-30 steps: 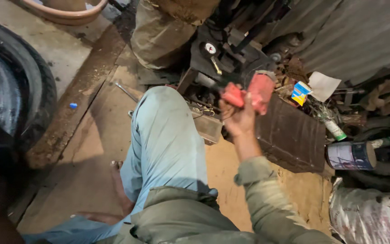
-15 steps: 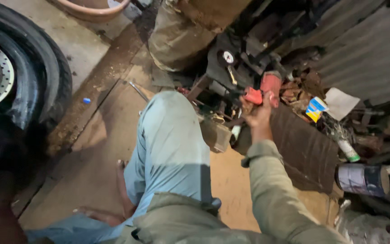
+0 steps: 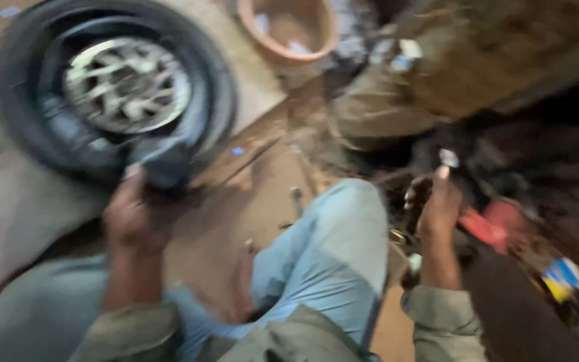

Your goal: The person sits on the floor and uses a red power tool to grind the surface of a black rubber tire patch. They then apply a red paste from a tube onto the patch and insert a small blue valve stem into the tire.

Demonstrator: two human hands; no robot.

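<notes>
1. Dark object (image 3: pixel 166 165) noted at far left-centre, raised off the floor (image 3: pixel 256 201) and set against the lower edge of the tyre (image 3: pixel 15 127). Its kind cannot be told through the motion blur.
2. Left hand (image 3: pixel 132 216) seen just below it, the grip closed around the object's lower end. The forearm is raised from an olive sleeve.
3. Wheel (image 3: pixel 125 86) with a pale spoked rim observed lying behind the hand. A terracotta-coloured basin (image 3: pixel 288 41) is noted beyond it, well apart.
4. Bent knee in light blue trousers (image 3: pixel 333 255) recorded in the middle, between the two hands, with a bare foot (image 3: pixel 241 281) beside it on the floor.
5. Right hand (image 3: pixel 440 209) noted reaching up into dark engine parts (image 3: pixel 504 167), back of the hand to the camera. A small pale piece (image 3: pixel 447 157) sits just above the fingertips. Whether this grip is open or closed on anything cannot be told.
6. Red part (image 3: pixel 497 221) logged just right of that hand, near it but not seen to be touched. A blue-and-yellow packet (image 3: pixel 561 278) lies further right.
7. Step judged: a two-sided reach, with the object held at the tyre on one side and the engine parts approached on the other.
8. Next move judged to call for a steadier view and a sure hold on the dark object, the scene being cluttered.
</notes>
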